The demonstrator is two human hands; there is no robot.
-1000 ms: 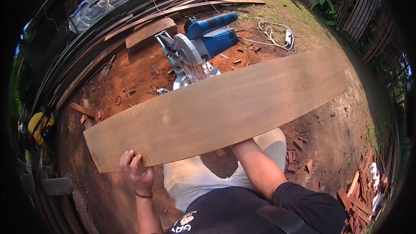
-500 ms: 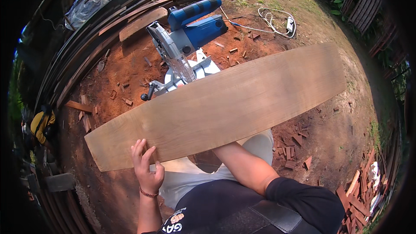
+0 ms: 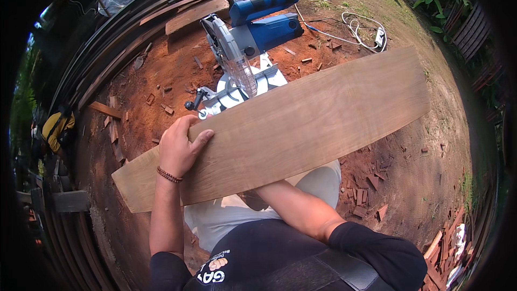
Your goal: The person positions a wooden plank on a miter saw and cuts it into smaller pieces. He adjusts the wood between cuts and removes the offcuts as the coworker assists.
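A long, wide wooden board (image 3: 301, 124) lies tilted across my lap, its right end farther away than its left. My left hand (image 3: 180, 143) grips it near the left end, the fingers going over the far edge and the thumb resting on the upper face. From the right, my forearm (image 3: 293, 207) passes beneath the near edge, so the board hides my right hand and its fingers. Just beyond the board stands a blue and silver miter saw (image 3: 258, 27), its base partly covered by the board.
Reddish sawdust and wood offcuts (image 3: 361, 191) cover the ground around the saw and to my right. Long planks (image 3: 134, 37) are stacked at the far left. A white power cable (image 3: 353, 29) coils behind the saw. A yellow and black object (image 3: 56, 129) sits at the left.
My left hand has moved from the board's near edge across its face to the far edge and now grips there. The saw and surroundings appear shifted rightward in the view.
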